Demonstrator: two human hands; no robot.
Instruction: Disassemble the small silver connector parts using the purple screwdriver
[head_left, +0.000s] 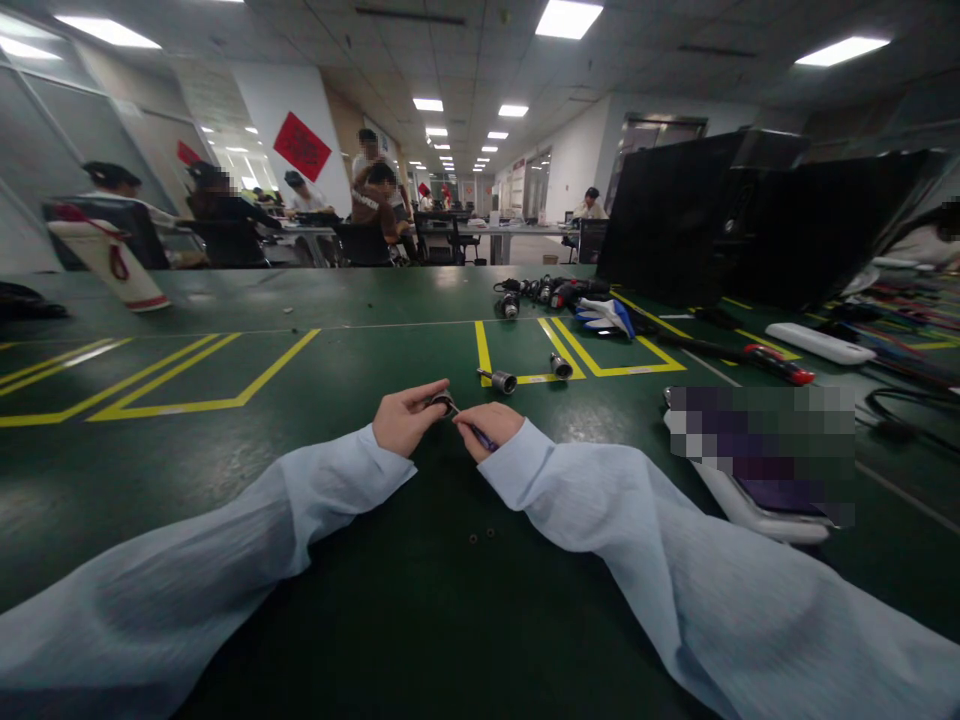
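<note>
My left hand is closed around a small dark metal cylindrical part, held just above the green table. My right hand is closed on a thin blue-handled tool, its tip reaching into the part. Both arms wear pale blue sleeves. Two similar metal parts lie beyond my hands, one near a yellow line and another to its right.
Yellow tape outlines mark the table. More parts and a blue-white glove lie further back, with a red-handled screwdriver, a white bar and black screens at right. Small washers lie near me. People sit at far desks.
</note>
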